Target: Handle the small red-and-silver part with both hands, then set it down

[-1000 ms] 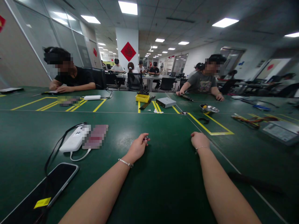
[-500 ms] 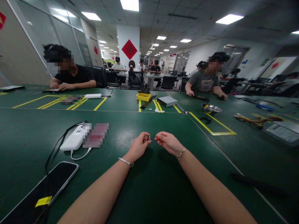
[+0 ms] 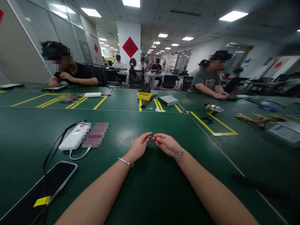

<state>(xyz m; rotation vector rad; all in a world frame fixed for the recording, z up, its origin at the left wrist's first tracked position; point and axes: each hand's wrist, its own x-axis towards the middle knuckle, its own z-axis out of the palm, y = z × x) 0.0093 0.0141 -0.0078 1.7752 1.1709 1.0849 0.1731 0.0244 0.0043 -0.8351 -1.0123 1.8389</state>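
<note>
Over the green table (image 3: 140, 122), my left hand (image 3: 138, 147) pinches a small part with a silvery and dark look (image 3: 149, 137) between thumb and fingers. From the right, my right hand (image 3: 168, 145) is closed on a small orange-red piece (image 3: 155, 138). The two small things meet or nearly meet between my fingertips; whether they are joined I cannot tell. Their exact kind is too small to make out, and the fingers partly cover both.
A white power bank (image 3: 74, 136) with cables and a phone (image 3: 42, 193) lie to my left. Farther back are a yellow bin (image 3: 143, 95), a grey metal box (image 3: 168, 100) and a metal bowl (image 3: 212, 107). A dark strip (image 3: 260, 186) lies at right. Co-workers sit across the table.
My right hand has moved slightly left, bringing the orange-red piece up to the part in my left hand. The gap between them has closed. The co-worker at right has brought both hands together.
</note>
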